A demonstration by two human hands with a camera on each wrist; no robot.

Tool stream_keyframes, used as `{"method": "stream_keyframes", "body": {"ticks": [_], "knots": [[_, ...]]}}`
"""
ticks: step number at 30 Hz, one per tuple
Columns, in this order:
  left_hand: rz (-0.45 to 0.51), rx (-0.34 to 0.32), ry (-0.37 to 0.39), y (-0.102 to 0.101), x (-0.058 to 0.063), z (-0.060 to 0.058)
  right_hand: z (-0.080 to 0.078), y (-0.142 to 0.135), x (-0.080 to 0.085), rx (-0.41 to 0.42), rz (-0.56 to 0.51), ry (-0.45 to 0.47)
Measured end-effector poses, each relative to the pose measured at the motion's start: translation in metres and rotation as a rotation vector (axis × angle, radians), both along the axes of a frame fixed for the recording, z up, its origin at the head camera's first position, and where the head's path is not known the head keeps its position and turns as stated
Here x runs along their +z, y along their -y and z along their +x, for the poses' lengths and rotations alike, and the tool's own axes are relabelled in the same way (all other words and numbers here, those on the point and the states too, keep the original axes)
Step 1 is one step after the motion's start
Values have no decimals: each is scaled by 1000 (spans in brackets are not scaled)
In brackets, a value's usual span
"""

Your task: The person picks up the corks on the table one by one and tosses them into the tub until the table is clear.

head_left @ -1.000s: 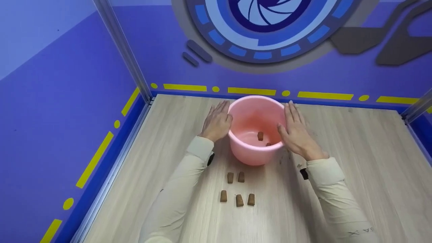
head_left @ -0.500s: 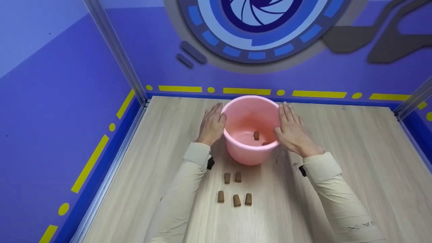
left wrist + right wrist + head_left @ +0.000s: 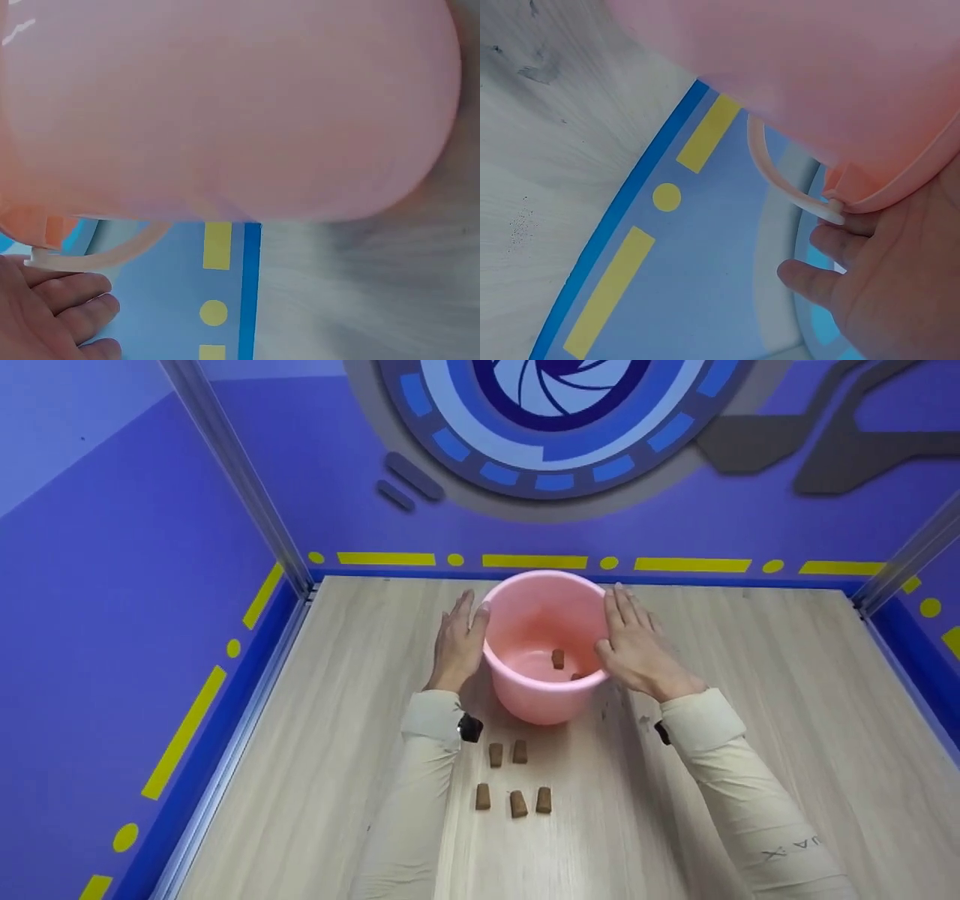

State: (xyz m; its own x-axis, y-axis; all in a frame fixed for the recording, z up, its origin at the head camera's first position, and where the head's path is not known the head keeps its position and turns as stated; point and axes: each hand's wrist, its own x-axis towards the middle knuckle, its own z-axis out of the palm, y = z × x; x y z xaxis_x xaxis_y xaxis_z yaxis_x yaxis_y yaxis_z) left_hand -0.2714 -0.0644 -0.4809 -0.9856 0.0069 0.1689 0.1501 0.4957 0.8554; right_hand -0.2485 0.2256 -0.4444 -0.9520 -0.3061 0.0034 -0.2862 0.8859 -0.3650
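Note:
A pink plastic bucket (image 3: 546,701) stands upright on the table in the head view. My left hand (image 3: 459,641) is at its left rim, fingers extended and the thumb against the rim. At the right rim rests my right hand (image 3: 641,649), fingers straight and thumb at the edge. The wrist views show the bucket's pale handle (image 3: 112,256) hanging behind it, close to the fingers of both hands. Inside the bucket lies a small brown tapered piece (image 3: 558,659), like a cork; a second one (image 3: 577,676) is partly hidden by the front rim.
Several similar brown pieces (image 3: 518,804) lie in two loose rows on the wooden table (image 3: 360,660), in front of the bucket. Behind it rises a blue-purple printed wall (image 3: 300,472) with yellow marks. A metal post (image 3: 240,480) stands at the back left corner.
The head view has turned slightly right, so the scene shifts left. My left thumb has straightened and moved outward along the rim. The right thumb has come from inside the bucket to its edge.

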Motion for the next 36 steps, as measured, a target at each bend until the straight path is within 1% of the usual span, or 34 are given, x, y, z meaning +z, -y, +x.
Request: {"method": "stream_keyframes", "body": {"ticks": [5, 7, 10, 12, 17, 21, 26, 31, 36], "knots": [[141, 62, 23, 2, -8, 15, -1, 0, 1, 6, -3, -9], [182, 86, 9, 4, -12, 23, 0, 0, 1, 5, -6, -7], [225, 106, -31, 8, -18, 36, 1, 0, 1, 2, -13, -5], [274, 108, -60, 12, -22, 47, 1, -1, 0, -2, -16, 1], [406, 88, -93, 21, -28, 75, 0, -1, -2, -7, -20, 11], [381, 73, -95, 28, -31, 93, -1, 0, -3, -6, -28, 19], [291, 68, -88, 37, -37, 111, 0, 0, -2, -13, -35, 15], [219, 52, -97, 42, -44, 123, 0, 0, -3, -15, -47, 12], [153, 2, -159, 44, -49, 131, 0, 1, -2, -8, -47, 18]]}}
